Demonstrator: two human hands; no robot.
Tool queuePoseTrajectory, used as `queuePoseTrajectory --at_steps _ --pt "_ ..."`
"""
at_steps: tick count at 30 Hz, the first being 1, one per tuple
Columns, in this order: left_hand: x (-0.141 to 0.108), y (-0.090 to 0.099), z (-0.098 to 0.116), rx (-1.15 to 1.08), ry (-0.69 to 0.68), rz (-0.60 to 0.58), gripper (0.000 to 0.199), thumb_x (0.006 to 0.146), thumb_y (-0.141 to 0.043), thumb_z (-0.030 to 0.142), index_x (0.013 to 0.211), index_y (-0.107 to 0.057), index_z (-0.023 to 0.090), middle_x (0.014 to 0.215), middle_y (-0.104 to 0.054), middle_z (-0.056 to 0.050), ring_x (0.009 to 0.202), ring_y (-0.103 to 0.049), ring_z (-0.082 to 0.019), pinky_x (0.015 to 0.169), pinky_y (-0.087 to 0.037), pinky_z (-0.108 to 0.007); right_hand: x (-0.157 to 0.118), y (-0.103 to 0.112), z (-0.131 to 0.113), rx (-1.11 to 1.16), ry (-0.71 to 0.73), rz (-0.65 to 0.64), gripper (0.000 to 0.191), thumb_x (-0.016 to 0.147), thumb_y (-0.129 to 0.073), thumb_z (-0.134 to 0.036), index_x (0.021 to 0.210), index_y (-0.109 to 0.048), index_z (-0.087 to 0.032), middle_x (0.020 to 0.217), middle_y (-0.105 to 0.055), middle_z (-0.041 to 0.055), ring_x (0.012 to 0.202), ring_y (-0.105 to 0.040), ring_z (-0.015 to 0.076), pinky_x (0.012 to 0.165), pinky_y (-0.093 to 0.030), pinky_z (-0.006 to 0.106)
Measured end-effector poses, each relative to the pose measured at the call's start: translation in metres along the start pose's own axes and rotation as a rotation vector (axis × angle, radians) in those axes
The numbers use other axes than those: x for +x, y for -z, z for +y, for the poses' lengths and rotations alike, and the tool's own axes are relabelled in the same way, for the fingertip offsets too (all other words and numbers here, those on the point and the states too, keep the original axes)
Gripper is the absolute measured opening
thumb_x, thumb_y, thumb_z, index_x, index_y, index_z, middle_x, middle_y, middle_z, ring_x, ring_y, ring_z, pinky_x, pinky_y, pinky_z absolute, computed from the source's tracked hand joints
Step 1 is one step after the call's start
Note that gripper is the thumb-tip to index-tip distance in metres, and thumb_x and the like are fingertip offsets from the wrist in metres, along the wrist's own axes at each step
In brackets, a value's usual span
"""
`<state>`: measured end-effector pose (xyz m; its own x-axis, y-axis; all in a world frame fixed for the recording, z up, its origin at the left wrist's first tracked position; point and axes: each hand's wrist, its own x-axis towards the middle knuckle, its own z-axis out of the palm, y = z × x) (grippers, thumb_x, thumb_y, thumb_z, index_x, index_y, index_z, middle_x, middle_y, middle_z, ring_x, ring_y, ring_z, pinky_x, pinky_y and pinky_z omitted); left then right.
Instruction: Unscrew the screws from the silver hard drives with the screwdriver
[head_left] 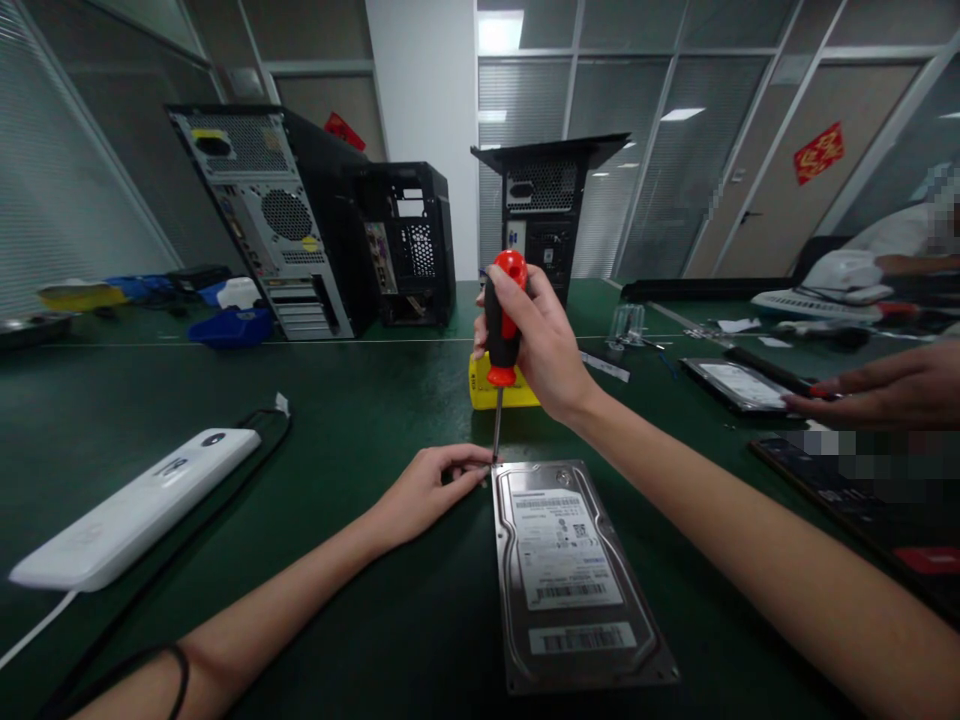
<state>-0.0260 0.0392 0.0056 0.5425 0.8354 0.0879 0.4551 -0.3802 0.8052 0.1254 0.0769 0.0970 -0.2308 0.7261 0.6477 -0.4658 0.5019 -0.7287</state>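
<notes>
A silver hard drive with a white label lies on the green table, label side up. My right hand is wrapped round the red and black handle of a screwdriver, held upright. The tip of its shaft meets the drive's far left corner. At that same corner my left hand has its thumb and fingertips brought together beside the screwdriver tip; what they hold, if anything, is too small to tell. Behind the shaft sits a yellow box, partly hidden by my right hand.
Computer cases stand at the back. A white power strip with a black cable lies at the left. On the right are another hard drive, a co-worker's hand and a dark flat panel.
</notes>
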Motion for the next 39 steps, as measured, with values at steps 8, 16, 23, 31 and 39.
queuePoseTrajectory --at_steps 8,16,23,31,39 --pt "-0.0001 -0.0004 0.0023 -0.019 0.013 0.005 0.028 0.087 -0.05 0.027 0.109 -0.064 0.017 0.104 -0.067 -0.005 0.094 -0.059 -0.02 0.081 -0.045 -0.03 -0.0021 0.0 0.0003 -0.056 -0.019 0.01 0.043 0.077 -0.064 -0.041 0.103 -0.034 -0.026 0.065 -0.051 -0.009 0.046 -0.046 0.0055 0.044 -0.039 0.02" --pt "0.0009 -0.001 0.0013 -0.037 0.001 0.002 0.027 0.088 -0.049 0.027 0.108 -0.064 0.016 0.105 -0.067 -0.005 0.094 -0.059 -0.02 0.082 -0.045 -0.03 -0.0029 -0.0008 -0.0005 -0.057 -0.011 0.021 0.034 0.08 -0.059 -0.043 0.104 -0.041 -0.026 0.068 -0.047 -0.0064 0.05 -0.045 0.0061 0.045 -0.039 0.02" --pt "0.0003 -0.0018 -0.002 -0.042 -0.011 0.005 0.027 0.088 -0.05 0.027 0.108 -0.063 0.016 0.105 -0.066 -0.005 0.093 -0.06 -0.02 0.081 -0.046 -0.031 -0.0022 -0.0009 0.0021 -0.039 -0.011 0.016 0.027 0.082 -0.056 -0.041 0.097 -0.041 -0.025 0.07 -0.047 -0.006 0.053 -0.049 0.0063 0.05 -0.044 0.021" --pt "0.0 -0.0001 0.003 -0.022 0.003 -0.007 0.027 0.087 -0.049 0.025 0.108 -0.063 0.017 0.105 -0.066 -0.005 0.092 -0.06 -0.019 0.079 -0.046 -0.03 -0.0021 0.0021 -0.0022 -0.088 -0.02 0.033 0.043 0.077 -0.062 -0.044 0.102 -0.032 -0.028 0.068 -0.047 -0.0083 0.045 -0.045 0.0059 0.045 -0.041 0.021" --pt "0.0004 -0.0013 -0.0032 -0.007 -0.012 0.007 0.028 0.087 -0.051 0.028 0.108 -0.064 0.015 0.104 -0.067 -0.005 0.089 -0.06 -0.019 0.077 -0.046 -0.029 -0.0006 0.0008 -0.0024 -0.033 -0.034 -0.05 0.024 0.083 -0.054 -0.042 0.097 -0.045 -0.025 0.08 -0.05 -0.0029 0.058 -0.052 0.0071 0.055 -0.048 0.023"
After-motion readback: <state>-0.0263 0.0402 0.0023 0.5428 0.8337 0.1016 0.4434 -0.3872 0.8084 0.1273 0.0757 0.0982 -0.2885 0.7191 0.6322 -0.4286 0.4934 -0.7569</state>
